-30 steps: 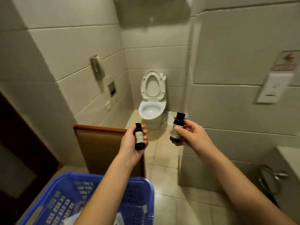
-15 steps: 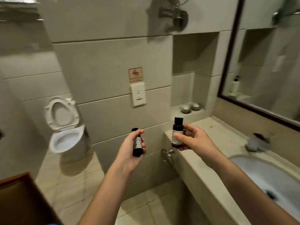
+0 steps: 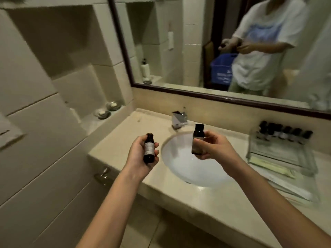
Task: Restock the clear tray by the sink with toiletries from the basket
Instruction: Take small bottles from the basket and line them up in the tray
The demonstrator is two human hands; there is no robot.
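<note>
Holding bottles, left hand (image 3: pixel 138 154) and right hand (image 3: pixel 213 149) over sink (image 3: pixel 180 158); tray (image 3: pixel 279 154) apart.

So the table (image 3: pixel 206 203) is a beige stone slab running along the wall, with a white oval sink (image 3: pixel 193 163) sunk into the middle and a chrome tap (image 3: pixel 178 119) at its far edge. Over on the right sits the clear tray (image 3: pixel 281 156), a row of small dark bottles (image 3: pixel 284 134) lined along its far side and pale flat packets (image 3: pixel 272 165) nearer. Far left, a ledge (image 3: pixel 93 122) holds two little dishes (image 3: pixel 107 110).
</note>
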